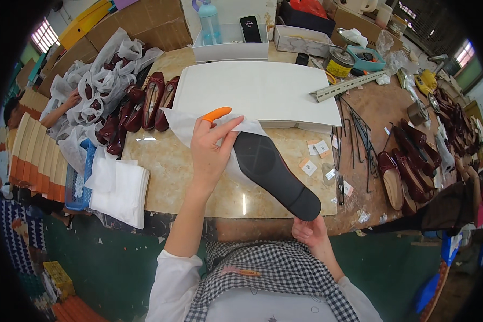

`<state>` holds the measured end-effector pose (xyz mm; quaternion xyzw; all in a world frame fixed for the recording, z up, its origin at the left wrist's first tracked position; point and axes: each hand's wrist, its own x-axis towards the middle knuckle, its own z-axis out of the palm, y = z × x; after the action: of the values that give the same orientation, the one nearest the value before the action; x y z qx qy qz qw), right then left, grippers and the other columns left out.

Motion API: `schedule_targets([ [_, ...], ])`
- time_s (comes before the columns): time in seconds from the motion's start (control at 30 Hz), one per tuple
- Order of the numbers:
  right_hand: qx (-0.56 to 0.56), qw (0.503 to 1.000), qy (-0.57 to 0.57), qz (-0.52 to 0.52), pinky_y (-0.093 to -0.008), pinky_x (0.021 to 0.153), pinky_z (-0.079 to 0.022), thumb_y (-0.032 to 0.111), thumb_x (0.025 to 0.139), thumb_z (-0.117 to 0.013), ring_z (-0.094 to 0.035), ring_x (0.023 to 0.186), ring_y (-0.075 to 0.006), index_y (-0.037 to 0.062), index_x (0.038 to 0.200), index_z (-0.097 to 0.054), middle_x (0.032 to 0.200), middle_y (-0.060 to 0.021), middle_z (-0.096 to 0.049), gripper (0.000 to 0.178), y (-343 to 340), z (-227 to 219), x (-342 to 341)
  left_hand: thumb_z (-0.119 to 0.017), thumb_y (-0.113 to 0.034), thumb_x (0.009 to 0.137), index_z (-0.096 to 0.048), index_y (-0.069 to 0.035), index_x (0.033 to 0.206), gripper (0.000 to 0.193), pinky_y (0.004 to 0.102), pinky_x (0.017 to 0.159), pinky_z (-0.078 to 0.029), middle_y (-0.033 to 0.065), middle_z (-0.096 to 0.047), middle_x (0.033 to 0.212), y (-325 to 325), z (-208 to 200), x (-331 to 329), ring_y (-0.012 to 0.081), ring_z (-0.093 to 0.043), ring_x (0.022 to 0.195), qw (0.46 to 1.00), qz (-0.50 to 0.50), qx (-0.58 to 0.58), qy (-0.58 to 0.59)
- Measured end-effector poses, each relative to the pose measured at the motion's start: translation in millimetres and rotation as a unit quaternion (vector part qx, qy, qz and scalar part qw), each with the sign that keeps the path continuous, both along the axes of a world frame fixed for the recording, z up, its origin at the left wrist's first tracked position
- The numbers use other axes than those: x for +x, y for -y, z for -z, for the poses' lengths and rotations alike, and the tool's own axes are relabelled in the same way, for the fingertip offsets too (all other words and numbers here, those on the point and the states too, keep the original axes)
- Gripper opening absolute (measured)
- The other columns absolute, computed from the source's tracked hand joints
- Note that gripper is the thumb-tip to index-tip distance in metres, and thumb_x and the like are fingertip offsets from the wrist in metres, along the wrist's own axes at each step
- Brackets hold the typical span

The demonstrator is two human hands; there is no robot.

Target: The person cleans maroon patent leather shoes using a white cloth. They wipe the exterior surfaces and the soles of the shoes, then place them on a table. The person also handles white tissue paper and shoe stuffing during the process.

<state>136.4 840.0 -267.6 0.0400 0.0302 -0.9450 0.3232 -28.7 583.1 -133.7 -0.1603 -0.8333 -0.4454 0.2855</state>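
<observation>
Left hand (209, 150): we grip white tissue paper (185, 124) against the shoe's far end.
Right hand (309, 232): we hold the black-soled shoe (276, 174) at its near end.

Black-soled shoe (276, 174) at centre, orange finger cover (217, 114), white tissue (183, 124), dark red shoes (145, 104) upper left, black-and-white checked shirt (273, 273) below.

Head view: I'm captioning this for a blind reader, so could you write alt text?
A person's left hand, an orange finger cot on one finger, presses white tissue paper to a dark flat shoe turned sole-up, its heel end held by the right hand. Burgundy shoes lie on the worktable.
</observation>
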Motion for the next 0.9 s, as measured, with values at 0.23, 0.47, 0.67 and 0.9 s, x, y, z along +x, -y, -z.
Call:
schedule_targets([
  [0.23, 0.148, 0.976, 0.129, 0.097, -0.0295, 0.06, -0.05, 0.031, 0.095, -0.048, -0.059, 0.067, -0.0145, -0.0012, 0.123, -0.051, 0.11, -0.0168, -0.064, 0.043, 21, -66, -12, -0.07, -0.018, 0.068, -0.07, -0.022, 0.094, 0.027, 0.0525, 0.101, -0.032, 0.0042, -0.062, 0.114, -82, 6, 59, 0.0299, -0.049, 0.119, 0.938, 0.263, -0.184, -0.132],
  [0.47, 0.429, 0.853, 0.024, 0.297, -0.0306, 0.078, -0.053, 0.026, 0.096, -0.051, -0.063, 0.091, -0.0154, 0.0037, 0.127, -0.05, 0.11, -0.0072, -0.063, 0.038, -4, -51, -42, -0.07, -0.022, 0.072, -0.069, -0.023, 0.105, 0.034, 0.0543, 0.106, -0.028, 0.006, -0.058, 0.124, -114, 26, 77, 0.0342, -0.044, 0.124, 0.913, 0.355, -0.191, -0.059],
  [0.67, 0.54, 0.672, -0.026, 0.506, -0.0293, 0.054, -0.053, 0.025, 0.097, -0.051, -0.064, 0.069, -0.0159, 0.0013, 0.111, -0.055, 0.087, -0.007, -0.063, 0.028, -118, -40, -163, -0.071, -0.015, 0.069, -0.068, -0.017, 0.111, 0.043, 0.0516, 0.104, -0.031, 0.0146, -0.054, 0.126, -82, 57, 71, 0.0357, -0.042, 0.123, 0.927, 0.309, -0.204, 0.056],
  [0.9, 0.668, 0.608, -0.127, 0.409, -0.0263, 0.074, -0.05, 0.024, 0.094, -0.056, -0.062, 0.09, -0.0133, -0.0019, 0.136, -0.04, 0.105, -0.0086, -0.063, 0.052, -194, -54, -279, -0.07, -0.019, 0.071, -0.067, -0.013, 0.112, 0.041, 0.0412, 0.102, -0.037, 0.0165, -0.054, 0.124, -68, 26, 57, 0.0315, -0.048, 0.12, 0.904, 0.361, -0.04, 0.225],
])
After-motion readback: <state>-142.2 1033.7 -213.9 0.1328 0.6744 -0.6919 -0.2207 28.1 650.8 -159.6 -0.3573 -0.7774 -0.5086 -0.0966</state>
